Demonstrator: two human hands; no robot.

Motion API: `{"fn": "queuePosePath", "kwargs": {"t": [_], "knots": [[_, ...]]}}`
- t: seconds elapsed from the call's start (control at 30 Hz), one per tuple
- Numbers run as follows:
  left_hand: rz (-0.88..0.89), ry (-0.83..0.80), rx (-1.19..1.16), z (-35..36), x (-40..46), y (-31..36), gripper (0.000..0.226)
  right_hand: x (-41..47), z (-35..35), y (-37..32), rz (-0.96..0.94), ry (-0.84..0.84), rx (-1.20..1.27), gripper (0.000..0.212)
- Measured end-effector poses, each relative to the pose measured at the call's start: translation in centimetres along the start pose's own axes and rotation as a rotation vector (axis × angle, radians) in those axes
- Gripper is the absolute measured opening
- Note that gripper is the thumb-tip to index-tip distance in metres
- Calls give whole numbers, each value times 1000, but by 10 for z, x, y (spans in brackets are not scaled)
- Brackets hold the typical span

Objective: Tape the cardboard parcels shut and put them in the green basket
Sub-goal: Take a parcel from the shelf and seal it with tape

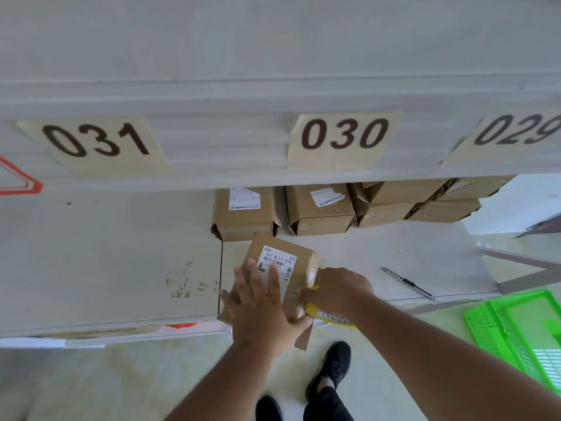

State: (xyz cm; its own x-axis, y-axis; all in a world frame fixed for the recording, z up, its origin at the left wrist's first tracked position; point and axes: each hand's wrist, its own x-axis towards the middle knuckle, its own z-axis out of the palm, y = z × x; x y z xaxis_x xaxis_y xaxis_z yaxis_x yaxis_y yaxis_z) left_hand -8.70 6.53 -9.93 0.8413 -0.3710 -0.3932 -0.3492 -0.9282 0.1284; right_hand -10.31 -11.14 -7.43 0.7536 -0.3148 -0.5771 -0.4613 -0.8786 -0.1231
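Note:
A cardboard parcel (282,262) with a white shipping label lies on the white table (121,268) near its front edge. My left hand (261,305) presses flat on top of it, fingers spread. My right hand (334,290) grips a roll of yellow tape (328,316) against the parcel's right side, and a short yellow strip runs onto the box edge. A loose flap hangs down at the parcel's near end. The green basket (516,326) stands on the floor at the lower right.
Several more cardboard parcels (318,208) sit in a row at the back under a shelf labelled 031, 030, 029. A utility knife (409,283) lies on the table to the right. My feet in black shoes (329,369) stand below the table edge.

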Motion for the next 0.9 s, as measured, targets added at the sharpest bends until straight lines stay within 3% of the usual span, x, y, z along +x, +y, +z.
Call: {"fn": "queuePosePath", "kwargs": {"t": [0.17, 0.3, 0.37, 0.43, 0.53, 0.63, 0.77, 0.83, 0.9], "knots": [[-21, 33, 3, -11, 6, -10, 116, -4, -17, -5, -66, -62, 83, 57], [-49, -22, -376, -23, 9, -41, 113, -21, -78, -11, -212, -70, 363, 61], [-65, -81, -555, -27, 12, -54, 112, -29, -98, -20, -300, -45, 480, 53], [-17, -116, -797, -33, 11, -59, 90, -34, -104, -35, -367, -51, 505, 42], [-21, -209, -1017, -32, 0, -54, 34, -31, -96, -65, -395, -44, 476, 46], [-93, 10, -1001, -19, -5, -56, 9, -21, -77, -82, -380, -17, 456, 46], [-67, 255, -868, -16, -15, -40, 28, -14, -72, -79, -311, 15, 557, 42], [-33, 209, -805, -13, -20, -32, 34, -13, -72, -74, -308, -4, 580, 44], [-6, 130, -684, -11, -23, -30, 61, -14, -72, -71, -307, -16, 598, 45]]}}
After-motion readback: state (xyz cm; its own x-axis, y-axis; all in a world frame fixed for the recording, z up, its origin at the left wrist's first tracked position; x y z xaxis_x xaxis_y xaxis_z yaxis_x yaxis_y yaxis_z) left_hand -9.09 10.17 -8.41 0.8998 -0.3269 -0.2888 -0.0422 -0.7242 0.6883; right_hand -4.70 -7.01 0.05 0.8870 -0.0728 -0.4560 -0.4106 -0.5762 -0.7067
